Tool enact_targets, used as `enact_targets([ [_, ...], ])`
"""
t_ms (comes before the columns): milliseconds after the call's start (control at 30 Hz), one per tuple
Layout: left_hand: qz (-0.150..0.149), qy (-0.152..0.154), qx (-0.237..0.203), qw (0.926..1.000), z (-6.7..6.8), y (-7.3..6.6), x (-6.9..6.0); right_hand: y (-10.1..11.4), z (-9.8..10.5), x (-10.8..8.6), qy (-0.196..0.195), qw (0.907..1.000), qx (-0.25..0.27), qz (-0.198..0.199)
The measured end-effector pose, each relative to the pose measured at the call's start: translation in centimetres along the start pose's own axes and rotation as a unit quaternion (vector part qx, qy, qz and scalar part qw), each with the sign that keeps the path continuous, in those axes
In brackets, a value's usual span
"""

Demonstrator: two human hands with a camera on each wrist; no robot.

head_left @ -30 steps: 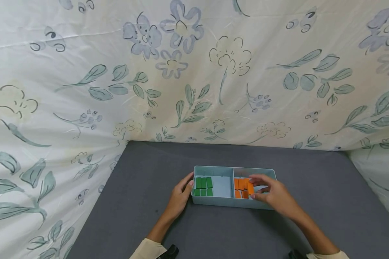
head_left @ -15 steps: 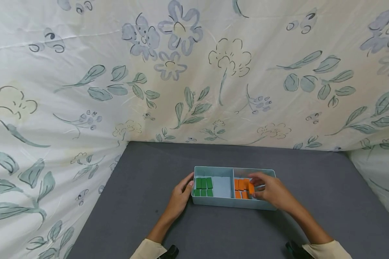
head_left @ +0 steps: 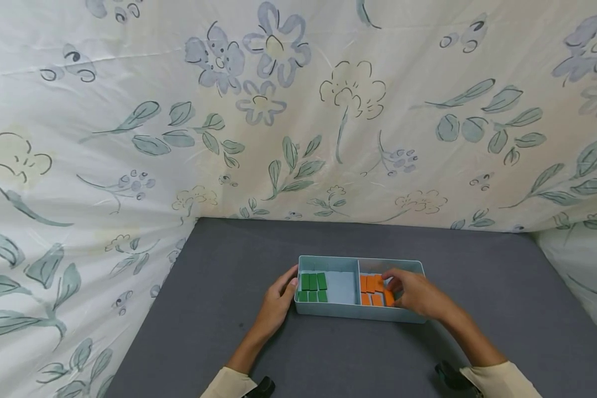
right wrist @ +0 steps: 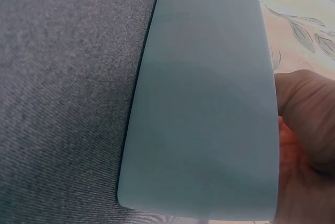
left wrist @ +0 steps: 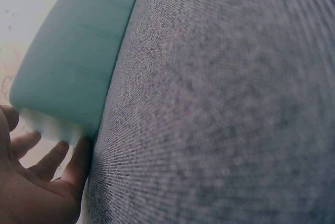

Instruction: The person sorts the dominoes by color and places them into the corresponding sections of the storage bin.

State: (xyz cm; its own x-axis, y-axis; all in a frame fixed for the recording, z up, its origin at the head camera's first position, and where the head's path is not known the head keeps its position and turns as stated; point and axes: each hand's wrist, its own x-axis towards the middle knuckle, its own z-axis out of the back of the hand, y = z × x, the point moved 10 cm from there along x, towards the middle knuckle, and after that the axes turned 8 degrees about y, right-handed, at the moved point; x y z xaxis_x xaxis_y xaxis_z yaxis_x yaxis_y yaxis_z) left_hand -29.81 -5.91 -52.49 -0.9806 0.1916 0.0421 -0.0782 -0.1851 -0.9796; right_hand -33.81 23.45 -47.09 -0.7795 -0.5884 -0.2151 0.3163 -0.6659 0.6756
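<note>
A pale blue-green box (head_left: 343, 311) with two compartments sits on the dark grey table. Several flat green blocks (head_left: 313, 282) lie in two rows at the left of its left compartment. Several orange blocks (head_left: 371, 283) form two rows in the right compartment. My right hand (head_left: 420, 293) reaches over the front wall and pinches an orange block (head_left: 389, 298) at the right end of the front row; its fingertips are partly hidden. My left hand (head_left: 273, 304) rests its fingers against the box's left end, seen also in the left wrist view with spread fingers (left wrist: 52, 158) touching the end wall.
Flowered white cloth (head_left: 298, 138) rises behind the table (head_left: 249, 243) and along its left and right sides. A divider (head_left: 358, 281) separates the box's compartments. Dark bands show at both wrists beside cream sleeves (head_left: 229, 382).
The right hand has lowered the orange block from a tilted position into the front row, beside the other orange blocks. The left hand and the box have stayed in place.
</note>
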Motion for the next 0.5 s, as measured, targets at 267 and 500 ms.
enact_targets([
  [267,0.002,0.000,-0.005,1.0000,-0.12,0.04,0.04,-0.50,-0.28,0.14,0.009,0.9998,0.010,-0.012],
  [500,0.005,-0.001,-0.004,1.0000,-0.09,0.09,-0.05,-0.90,-0.04,-0.57,-0.032,0.9985,0.036,-0.025],
])
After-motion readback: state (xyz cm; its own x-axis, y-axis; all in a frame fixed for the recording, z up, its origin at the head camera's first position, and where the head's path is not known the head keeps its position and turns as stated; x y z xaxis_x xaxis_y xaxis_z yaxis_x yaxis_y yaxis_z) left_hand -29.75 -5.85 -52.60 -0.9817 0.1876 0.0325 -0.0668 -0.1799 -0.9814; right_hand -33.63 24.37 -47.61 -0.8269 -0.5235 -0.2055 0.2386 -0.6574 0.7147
